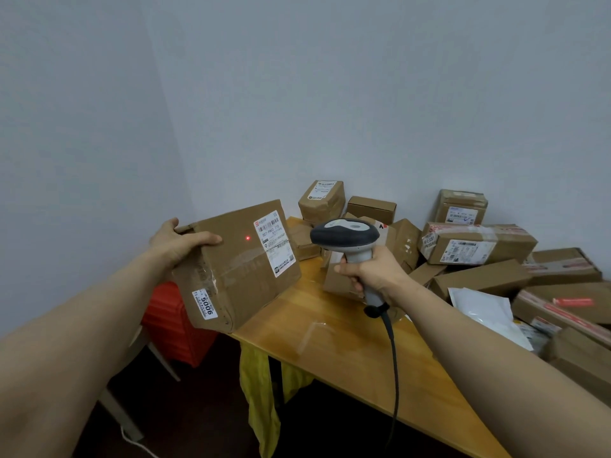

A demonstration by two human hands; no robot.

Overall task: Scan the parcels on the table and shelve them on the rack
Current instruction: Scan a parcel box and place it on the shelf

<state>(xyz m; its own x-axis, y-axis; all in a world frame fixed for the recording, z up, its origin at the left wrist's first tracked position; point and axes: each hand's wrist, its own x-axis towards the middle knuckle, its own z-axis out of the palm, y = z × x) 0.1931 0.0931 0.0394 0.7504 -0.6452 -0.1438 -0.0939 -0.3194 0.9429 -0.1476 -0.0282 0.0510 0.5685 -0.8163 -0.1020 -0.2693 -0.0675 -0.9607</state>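
My left hand [180, 242] grips the top left corner of a brown cardboard parcel [236, 269], held tilted in the air over the table's left end. The parcel carries a white shipping label at its upper right and a small "5006" sticker at its lower left. A red laser dot shows on its face just left of the shipping label. My right hand [370, 271] is closed around the handle of a grey barcode scanner [345, 236], whose head points toward the parcel. The scanner's black cable hangs down past the table's front edge.
A wooden table [347, 328] holds a pile of several cardboard parcels [476, 242] at the back and right, with a white plastic mailer [482, 307] among them. A red crate [175, 322] sits left of the table, and yellow fabric [258, 391] hangs below it. Plain walls meet in a corner behind.
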